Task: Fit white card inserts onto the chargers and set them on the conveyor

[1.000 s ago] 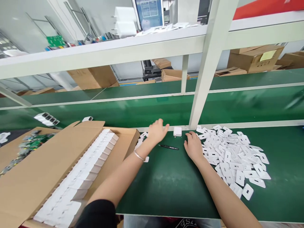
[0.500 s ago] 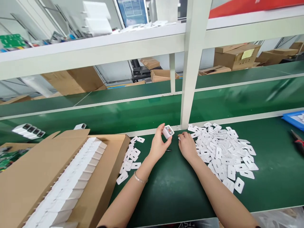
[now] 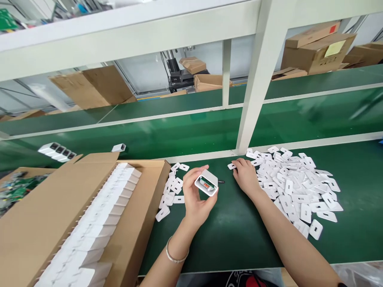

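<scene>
My left hand (image 3: 196,207) grips a case (image 3: 211,175). My right hand (image 3: 247,177), half-curled, touches a plate (image 3: 230,166), grip unclear. The label (image 3: 335,48) is unreadable.

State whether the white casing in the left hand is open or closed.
Open: the white casing has an uncovered end, showing a green board inside.

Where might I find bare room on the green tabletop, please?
Bare green tabletop lies between left forearm and right forearm, and right of the large heap of flat white slotted plates. Crowded: that heap, and the smaller heap beside the brown cardboard box.
</scene>
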Demonstrator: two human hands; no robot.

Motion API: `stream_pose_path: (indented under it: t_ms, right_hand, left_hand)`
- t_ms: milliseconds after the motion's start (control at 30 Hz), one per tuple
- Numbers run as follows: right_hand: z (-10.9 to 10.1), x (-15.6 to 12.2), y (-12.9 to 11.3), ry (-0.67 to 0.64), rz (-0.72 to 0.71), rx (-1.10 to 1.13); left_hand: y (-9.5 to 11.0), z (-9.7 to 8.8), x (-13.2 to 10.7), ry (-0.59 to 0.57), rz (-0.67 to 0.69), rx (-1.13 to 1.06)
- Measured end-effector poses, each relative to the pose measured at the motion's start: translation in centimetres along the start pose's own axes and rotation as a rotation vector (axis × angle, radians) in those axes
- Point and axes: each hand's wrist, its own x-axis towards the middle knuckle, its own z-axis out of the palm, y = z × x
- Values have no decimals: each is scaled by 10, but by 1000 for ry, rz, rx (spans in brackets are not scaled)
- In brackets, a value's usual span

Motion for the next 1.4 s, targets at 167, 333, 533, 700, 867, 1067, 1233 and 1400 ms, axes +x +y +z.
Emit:
stream_pose_path:
  t_ms: [167, 333, 533, 700, 867, 1067, 1233, 1400]
  right_hand:
    - [-2, 1, -1, -15, 12, -16]
    - [1, 0, -4, 32, 21, -6]
    - [6, 0, -9, 49, 13, 16]
    - [3, -1, -16, 104, -41, 78]
    - [2, -9, -47, -19, -400, 259]
    - [10, -13, -63, -170, -318, 445]
    - [-5, -9, -47, 124, 159, 1188]
    - [-28, 2, -40, 421, 384, 1558]
  left_hand:
    - [0, 0, -2, 15, -9, -41]
    - [0, 1, -5, 21, -55, -110]
    - [0, -1, -9, 10, -97, -98]
    - [1, -4, -14, -23, -307, -233]
    - [-7, -8, -11, -85, -562, -525]
    - [-1, -13, -9, -176, -473, -467]
    - [2, -13, -10, -220, -355, -373]
    - [0, -13, -12, -250, -293, -307]
